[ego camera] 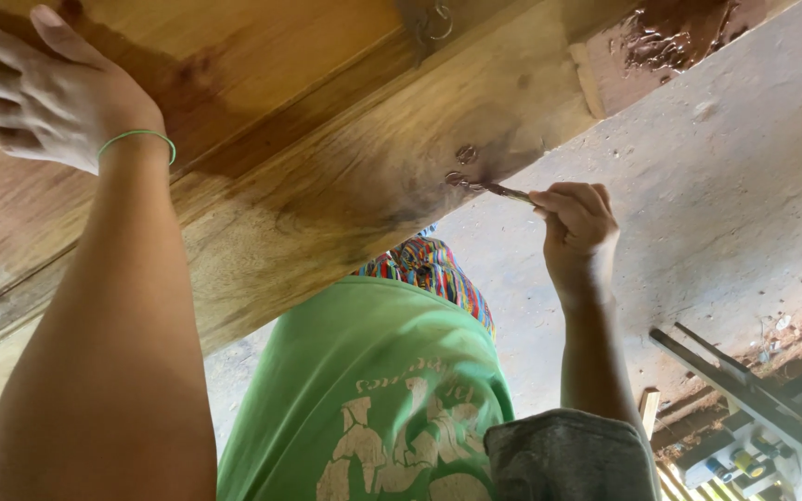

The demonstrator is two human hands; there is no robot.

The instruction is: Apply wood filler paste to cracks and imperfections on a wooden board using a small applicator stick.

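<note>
Wooden plank (327, 176) touched by tool (505, 192) in right grip (575, 221).

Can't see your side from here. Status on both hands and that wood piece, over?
Left hand flat on the wooden board, fingers spread. Right hand pinching a thin tool, tip at a knot in the wood. Wet brown filler nearby. Nothing blocking.

A pale, dusty concrete floor (698, 186) fills the two o'clock side, sunlit, with a metal machine frame (754, 408) at four o'clock.
</note>
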